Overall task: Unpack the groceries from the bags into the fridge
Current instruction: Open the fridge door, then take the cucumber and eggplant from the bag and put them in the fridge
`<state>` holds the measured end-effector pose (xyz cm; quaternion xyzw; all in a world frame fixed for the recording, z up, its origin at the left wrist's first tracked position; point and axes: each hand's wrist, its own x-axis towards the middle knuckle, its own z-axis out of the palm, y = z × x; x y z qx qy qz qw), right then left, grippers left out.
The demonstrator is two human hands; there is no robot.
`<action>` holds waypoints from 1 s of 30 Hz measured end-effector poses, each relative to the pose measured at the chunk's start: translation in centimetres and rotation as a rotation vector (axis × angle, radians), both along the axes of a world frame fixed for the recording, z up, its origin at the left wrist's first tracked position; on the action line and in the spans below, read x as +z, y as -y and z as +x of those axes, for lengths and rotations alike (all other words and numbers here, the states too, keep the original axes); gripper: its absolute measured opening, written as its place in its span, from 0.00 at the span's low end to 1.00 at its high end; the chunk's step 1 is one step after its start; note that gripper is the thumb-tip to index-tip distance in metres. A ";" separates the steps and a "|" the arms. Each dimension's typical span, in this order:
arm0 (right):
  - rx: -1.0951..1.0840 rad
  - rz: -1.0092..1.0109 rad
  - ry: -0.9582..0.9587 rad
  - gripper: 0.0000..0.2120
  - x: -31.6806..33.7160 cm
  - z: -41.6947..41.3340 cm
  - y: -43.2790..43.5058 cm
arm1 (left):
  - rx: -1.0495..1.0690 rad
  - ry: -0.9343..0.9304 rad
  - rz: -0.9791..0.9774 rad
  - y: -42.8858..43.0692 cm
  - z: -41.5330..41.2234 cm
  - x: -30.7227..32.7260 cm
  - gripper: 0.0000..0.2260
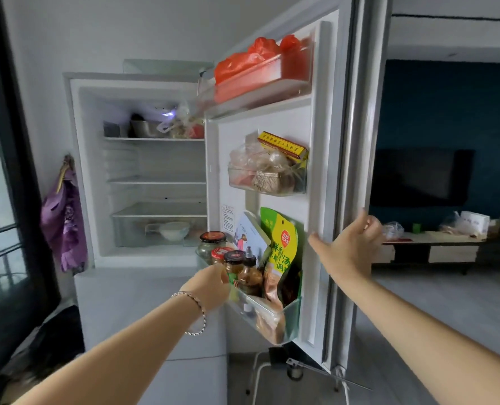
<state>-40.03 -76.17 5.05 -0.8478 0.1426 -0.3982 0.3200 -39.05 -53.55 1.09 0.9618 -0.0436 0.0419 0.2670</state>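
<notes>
The white fridge [155, 182] stands open, its door [272, 135] swung out to the right. My right hand [348, 244] grips the door's outer edge, fingers around it and thumb on the inner side. My left hand [210, 285] reaches to the lower door bin [289, 314], curled against a jar with a dark lid [234, 260]; its fingertips are hidden, so whether it grips is unclear. The bin also holds two more jars [212, 242], a brown bottle [250, 276] and a yellow-green pouch [281, 247].
Red plastic bags [248, 62] fill the top door bin; the middle bin [272, 176] holds wrapped food and a yellow box. Inside are a metal pot [146, 128] and a white bowl [172, 229]. A purple cloth [63, 217] hangs left. A low bench [436, 244] with bags stands right.
</notes>
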 end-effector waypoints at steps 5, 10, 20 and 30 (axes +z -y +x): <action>0.570 -0.558 -0.354 0.17 -0.4 -4.8 -10.5 | 0.175 -0.131 0.067 -8.2 -5.7 -1.9 0.05; 1.090 -0.943 -0.701 0.15 -2.1 -11.2 -26.1 | 0.407 -0.275 -0.042 -19.3 -16.0 -3.9 0.10; 1.757 -1.225 -0.382 0.14 -11.5 -33.1 -50.0 | 1.208 -0.332 0.199 -33.3 -49.3 -10.1 0.12; 2.357 -1.538 0.188 0.16 -17.3 -58.4 -51.3 | 2.088 -0.469 -0.100 -19.5 -76.1 -16.7 0.09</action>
